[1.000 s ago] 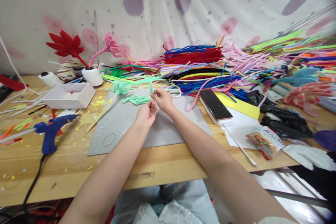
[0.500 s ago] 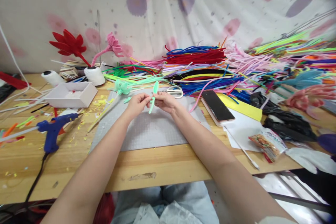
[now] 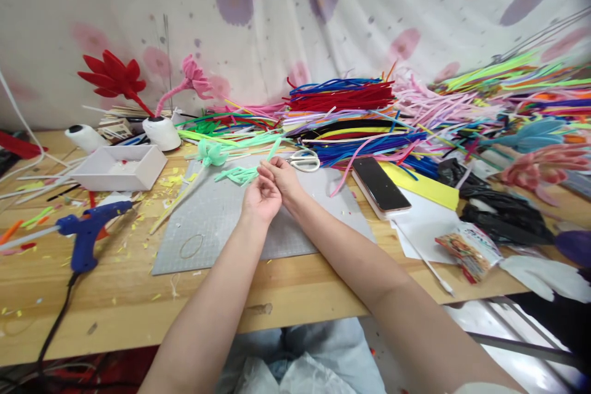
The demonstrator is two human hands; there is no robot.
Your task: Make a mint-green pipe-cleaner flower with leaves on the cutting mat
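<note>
Over the grey cutting mat (image 3: pixel 207 231), my two hands meet around a mint-green pipe cleaner (image 3: pixel 274 148), whose upper end sticks out above the fingers. My right hand (image 3: pixel 284 180) is closed on it from the right. The left hand (image 3: pixel 262 198) is turned partly palm up, its fingertips pressed against the same piece; the lower part is hidden by the hands. Several short mint-green pieces (image 3: pixel 234 175) lie on the mat just left of my fingers. Beyond them rests a mint-green pipe-cleaner flower (image 3: pixel 212 152) with a pale stem.
White-handled scissors (image 3: pixel 305 161) lie behind my right hand. A blue glue gun (image 3: pixel 87 237) and a white box (image 3: pixel 122 167) are at left. To the right are a phone (image 3: pixel 381 184) and a snack packet (image 3: pixel 468 251). Bundled pipe cleaners (image 3: pixel 341 97) line the back.
My left hand has rotated palm up and shifted right, against the right hand. The pipe cleaner's lower end is now covered. More of the mint pieces and the mat's left side show.
</note>
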